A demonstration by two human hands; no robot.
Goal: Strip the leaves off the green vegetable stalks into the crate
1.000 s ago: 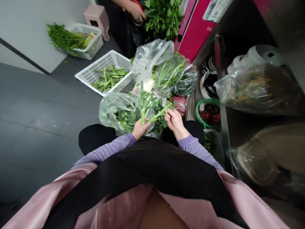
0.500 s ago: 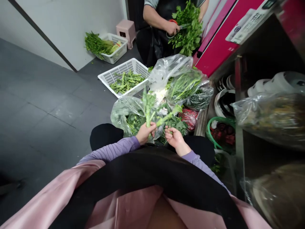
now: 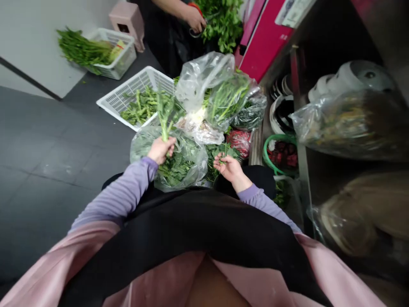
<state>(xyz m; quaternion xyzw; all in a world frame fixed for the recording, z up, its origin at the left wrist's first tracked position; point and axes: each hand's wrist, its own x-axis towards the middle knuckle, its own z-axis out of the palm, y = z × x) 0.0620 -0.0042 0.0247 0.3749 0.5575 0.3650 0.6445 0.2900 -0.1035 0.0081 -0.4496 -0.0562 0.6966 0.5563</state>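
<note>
My left hand (image 3: 162, 150) is closed around the lower end of a green leafy vegetable stalk (image 3: 164, 117), its leaves pointing up. It is above a clear plastic bag (image 3: 200, 164) of dark green leaves, near the white basket (image 3: 107, 102) of cut green stalks (image 3: 138, 108). Over a pile of loose leaves (image 3: 212, 153) hovers my right hand (image 3: 229, 168), palm partly up. Its fingers are loosely curled and apart. Small green bits show by its fingertips; whether they touch the hand is unclear.
Opposite, a person's hand (image 3: 194, 19) holds red-handled scissors (image 3: 195, 32) beside leafy greens (image 3: 225, 25). Bagged greens (image 3: 228, 100), a red bag (image 3: 239, 140) and a green-rimmed basket (image 3: 266, 157) lie rightward, along a metal shelf (image 3: 303, 170). Another white basket (image 3: 119, 64) stands by a pink stool (image 3: 126, 17).
My left hand has moved left with the stalk, away from my right hand. My right hand's fingers have loosened. The view has shifted, so the surroundings appear farther left and higher.
</note>
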